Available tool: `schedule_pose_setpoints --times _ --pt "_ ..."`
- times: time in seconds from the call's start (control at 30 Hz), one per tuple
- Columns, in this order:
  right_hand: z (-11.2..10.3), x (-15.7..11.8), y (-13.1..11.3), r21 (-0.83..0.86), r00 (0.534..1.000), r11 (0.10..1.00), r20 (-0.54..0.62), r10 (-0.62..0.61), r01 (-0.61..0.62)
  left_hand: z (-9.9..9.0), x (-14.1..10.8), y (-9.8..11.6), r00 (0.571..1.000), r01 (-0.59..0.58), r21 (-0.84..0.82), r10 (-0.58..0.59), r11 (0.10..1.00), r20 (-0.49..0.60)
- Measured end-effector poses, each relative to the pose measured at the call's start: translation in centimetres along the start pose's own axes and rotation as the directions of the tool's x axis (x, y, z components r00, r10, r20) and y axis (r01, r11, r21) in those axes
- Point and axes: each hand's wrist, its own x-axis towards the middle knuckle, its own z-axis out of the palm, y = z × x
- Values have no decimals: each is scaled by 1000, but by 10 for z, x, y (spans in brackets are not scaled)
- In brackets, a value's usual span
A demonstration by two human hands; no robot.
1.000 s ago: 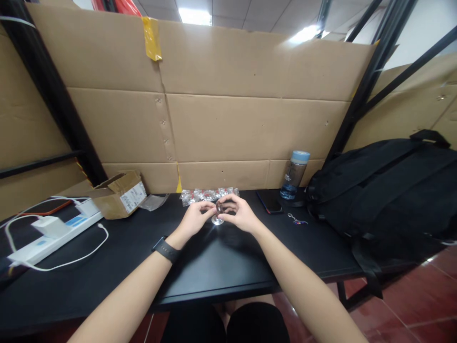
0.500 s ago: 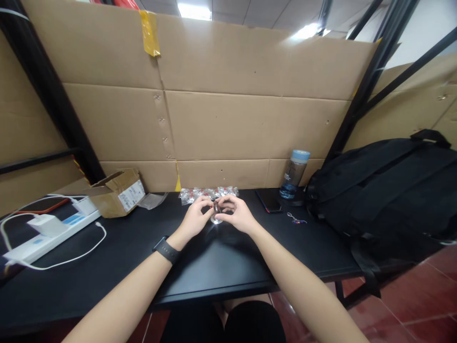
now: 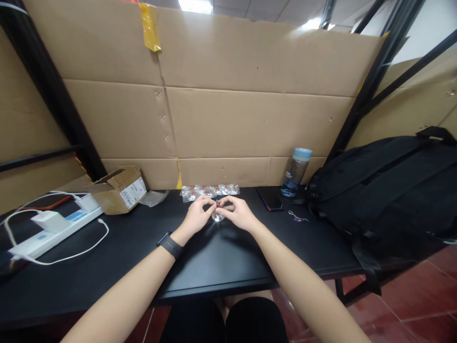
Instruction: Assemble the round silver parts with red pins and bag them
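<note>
Silver disc (image 3: pixel 218 217): seen just below the fingertips of both hands, near the middle of the black tabletop (image 3: pixel 221 267); whether it is rested on the surface or hung from the fingers cannot be told.
Small brown piece (image 3: pixel 217 204): held above the disc, between the hands; much of it is covered, and whether it is joined to the disc cannot be made out.
Left hand (image 3: pixel 198 214): closed, by all appearances, in a pinch on the piece; a dark watch (image 3: pixel 170 245) is worn at the wrist.
Right hand (image 3: pixel 238 213): thumb and forefinger apparently pinched on the same piece from the opposite side.
Fingertip work: judged to be a fine two-handed adjustment of the piece; light, steady pressure seems called for, with one grip kept firm if the other is shifted.
Clear packets (image 3: pixel 209 192): lined up just beyond the fingers, against the cardboard panel (image 3: pixel 221 124), so forward reach is limited.
Front edge: set well back from the fingers, under the forearms; the most room for moving is judged to be offered on this side.
Right side: bounded by a phone (image 3: pixel 270 198), a small trinket (image 3: pixel 298 218), a bottle (image 3: pixel 296 172) and a backpack (image 3: pixel 392 186).
Left side: bounded, farther off, by a white cable (image 3: pixel 106 238), a power strip (image 3: pixel 53 236) and a cardboard box (image 3: pixel 116 193).
</note>
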Motion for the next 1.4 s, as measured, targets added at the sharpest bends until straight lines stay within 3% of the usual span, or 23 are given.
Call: schedule_pose_setpoints --times 0.2,0.37,0.53,0.63,0.8,1.07,1.17,1.3,1.4 --pt "-9 0 -5 -415 990 898 48 -136 144 -4 -3 14 1000 26 128 -28 991 14" --pt "-8 -1 -3 -548 984 818 69 -166 176 -5 -7 27 999 27 230 -31 973 14" --pt "-6 -3 -5 -585 988 798 37 -153 146 -4 -7 28 1000 17 230 -21 973 13" --pt "-7 -3 -7 -587 990 799 31 -141 132 -3 -7 27 1000 -7 161 3 987 25" --pt "-8 -2 -8 -560 989 817 28 -147 138 -1 -6 21 995 53 -127 -41 990 89" --pt "-13 -4 -12 -512 981 840 25 -194 179 -13 -1 16 970 84 -279 -14 957 244" --pt "-16 -5 -13 -512 981 842 9 -191 169 -18 0 22 963 49 -230 15 972 268" --pt "-24 -4 -10 -486 971 842 77 -225 234 -21 -1 24 956 -5 -74 27 997 293" --pt "-38 -2 -5 -523 973 821 100 -209 230 -36 3 13 995 3 183 -21 983 101"
